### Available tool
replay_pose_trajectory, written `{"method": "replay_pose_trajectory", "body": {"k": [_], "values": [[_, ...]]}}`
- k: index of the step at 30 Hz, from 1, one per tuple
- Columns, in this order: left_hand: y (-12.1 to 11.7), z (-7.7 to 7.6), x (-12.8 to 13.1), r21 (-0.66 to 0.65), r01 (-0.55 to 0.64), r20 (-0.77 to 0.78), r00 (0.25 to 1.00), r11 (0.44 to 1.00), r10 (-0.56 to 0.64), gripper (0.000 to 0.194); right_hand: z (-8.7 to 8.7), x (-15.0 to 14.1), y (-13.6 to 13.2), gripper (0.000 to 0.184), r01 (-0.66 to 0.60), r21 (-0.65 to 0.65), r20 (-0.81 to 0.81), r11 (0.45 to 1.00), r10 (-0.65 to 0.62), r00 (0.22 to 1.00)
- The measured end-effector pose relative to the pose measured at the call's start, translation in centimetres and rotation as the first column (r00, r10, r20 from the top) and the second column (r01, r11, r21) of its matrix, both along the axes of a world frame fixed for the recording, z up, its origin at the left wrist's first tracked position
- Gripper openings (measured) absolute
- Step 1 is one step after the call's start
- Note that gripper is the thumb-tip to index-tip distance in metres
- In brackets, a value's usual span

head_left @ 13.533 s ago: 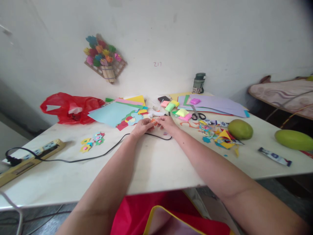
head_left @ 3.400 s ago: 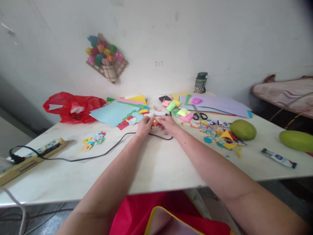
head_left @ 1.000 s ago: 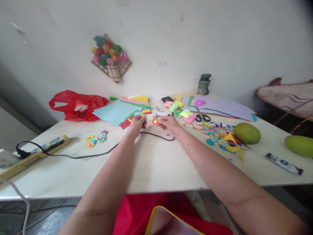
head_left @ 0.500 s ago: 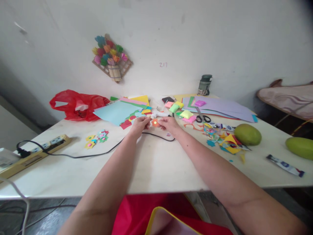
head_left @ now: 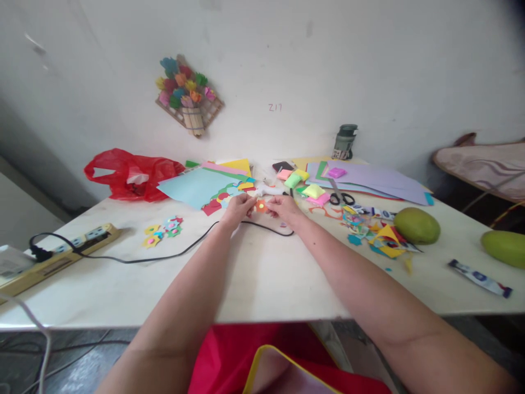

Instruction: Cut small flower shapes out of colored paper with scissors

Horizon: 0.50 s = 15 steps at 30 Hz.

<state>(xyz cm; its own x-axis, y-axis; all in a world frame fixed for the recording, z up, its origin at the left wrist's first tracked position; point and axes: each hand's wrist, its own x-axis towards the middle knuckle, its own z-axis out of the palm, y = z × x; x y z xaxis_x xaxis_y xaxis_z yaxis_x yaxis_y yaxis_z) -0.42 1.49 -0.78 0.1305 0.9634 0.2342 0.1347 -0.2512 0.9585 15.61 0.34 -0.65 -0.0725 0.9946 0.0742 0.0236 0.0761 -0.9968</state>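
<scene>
An orange paper flower with a yellow centre is held between my two hands over the middle of the table. My left hand pinches its left edge. On the opposite side, the closed fingertips of my right hand grip the right edge. Just beyond my fingers lies a white glue gun, partly hidden, and a black cord loops on the table below my hands. Coloured paper cutouts lie past my left hand. Several finished paper flowers rest farther left.
Clay packs and scissors lie right of centre, before purple sheets. Paper scraps, a mango and a glue tube are at right. A red bag and power strip occupy the left.
Both hands keep hold of the orange paper flower in nearly the same place. Only the view has shifted very slightly.
</scene>
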Motion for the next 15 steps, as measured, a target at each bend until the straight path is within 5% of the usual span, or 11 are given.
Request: {"method": "replay_pose_trajectory", "body": {"k": [4, 9, 12, 15], "values": [[-0.1, 0.6, -0.7, -0.015, -0.021, 0.064, 0.998, 1.0, 0.022, 0.037, 0.0, 0.3, 0.2, 0.014, 0.017, -0.011, -0.033, 1.0, -0.018, 0.999], [-0.7, 2.1, -0.9, -0.071, -0.1, 0.331, 0.936, 0.992, 0.118, 0.035, 0.3, 0.0, 0.2, 0.01, 0.045, -0.001, -0.006, 0.999, -0.045, 0.999], [-1.3, 3.7, -0.5, -0.168, -0.176, 0.517, 0.822, 0.97, 0.238, 0.035, 0.6, -0.8, 0.0, 0.01, 0.044, -0.011, 0.047, 0.999, -0.043, 0.998], [-1.8, 5.6, -0.4, -0.337, -0.297, 0.64, 0.623, 0.893, 0.449, 0.033, 1.0, -2.0, 0.0, 0.012, 0.014, 0.019, 0.078, 1.0, -0.015, 0.997]]}}
